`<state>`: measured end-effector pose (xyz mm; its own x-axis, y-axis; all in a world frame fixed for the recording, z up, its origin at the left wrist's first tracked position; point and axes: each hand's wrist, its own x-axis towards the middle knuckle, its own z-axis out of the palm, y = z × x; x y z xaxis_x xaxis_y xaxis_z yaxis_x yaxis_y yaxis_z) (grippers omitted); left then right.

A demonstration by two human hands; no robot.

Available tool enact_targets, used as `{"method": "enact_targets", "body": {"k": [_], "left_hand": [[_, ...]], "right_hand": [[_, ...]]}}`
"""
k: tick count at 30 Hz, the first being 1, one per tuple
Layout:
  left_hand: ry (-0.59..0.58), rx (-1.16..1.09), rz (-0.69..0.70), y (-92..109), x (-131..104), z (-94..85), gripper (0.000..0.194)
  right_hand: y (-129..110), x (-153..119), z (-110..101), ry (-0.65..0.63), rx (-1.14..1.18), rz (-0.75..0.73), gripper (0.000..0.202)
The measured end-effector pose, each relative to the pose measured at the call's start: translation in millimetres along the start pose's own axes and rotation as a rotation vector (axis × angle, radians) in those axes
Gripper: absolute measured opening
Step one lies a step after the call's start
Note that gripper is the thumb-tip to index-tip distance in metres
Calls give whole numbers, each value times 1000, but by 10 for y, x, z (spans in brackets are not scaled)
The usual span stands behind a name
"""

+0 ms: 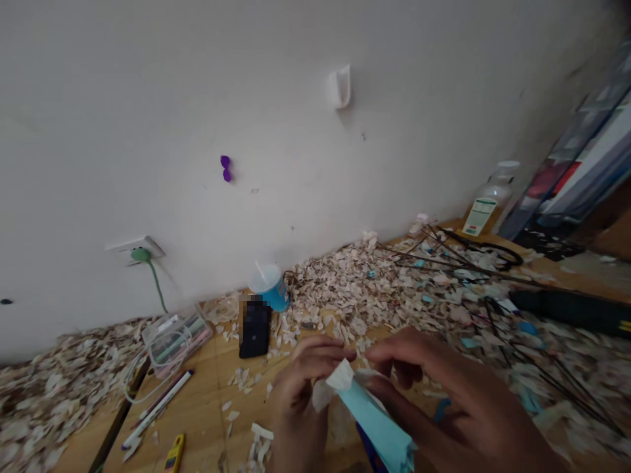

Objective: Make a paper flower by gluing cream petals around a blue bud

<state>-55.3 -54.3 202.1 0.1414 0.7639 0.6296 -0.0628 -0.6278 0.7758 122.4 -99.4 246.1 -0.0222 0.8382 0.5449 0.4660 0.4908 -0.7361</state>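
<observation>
My left hand (300,381) is curled, its fingers closed around a thin, whitish, petal-like piece (323,396). Against the thumb side of my right hand (458,401) lies a light-blue folded paper strip (377,417), tilted toward my left fingers. A cream scrap (341,376) covers the strip's upper end. My right index finger and thumb are bent toward each other near that end; their exact contact with the strip is partly hidden. Below the strip shows part of a dark-blue object (369,448) of a kind I cannot make out.
Pale dry flakes (345,282) cover much of the wooden table (202,401). Behind my hands are a phone (255,332) and blue cup (277,294). At left lie a pen case (172,338), pens (160,407) and a yellow cutter (175,453). A bottle (486,203) stands back right.
</observation>
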Motion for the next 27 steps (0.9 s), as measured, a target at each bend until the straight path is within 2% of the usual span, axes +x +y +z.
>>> {"method": "enact_targets", "body": {"k": [8, 16, 27], "left_hand": [[-46, 11, 104, -87, -14, -20, 10], [-104, 15, 185, -179, -10, -11, 10], [-129, 11, 161, -229, -76, -34, 12]], "right_hand": [[51, 3, 9, -104, 59, 28, 7], [69, -14, 8, -76, 53, -34, 8], [65, 28, -28, -71, 45, -69, 9]]}}
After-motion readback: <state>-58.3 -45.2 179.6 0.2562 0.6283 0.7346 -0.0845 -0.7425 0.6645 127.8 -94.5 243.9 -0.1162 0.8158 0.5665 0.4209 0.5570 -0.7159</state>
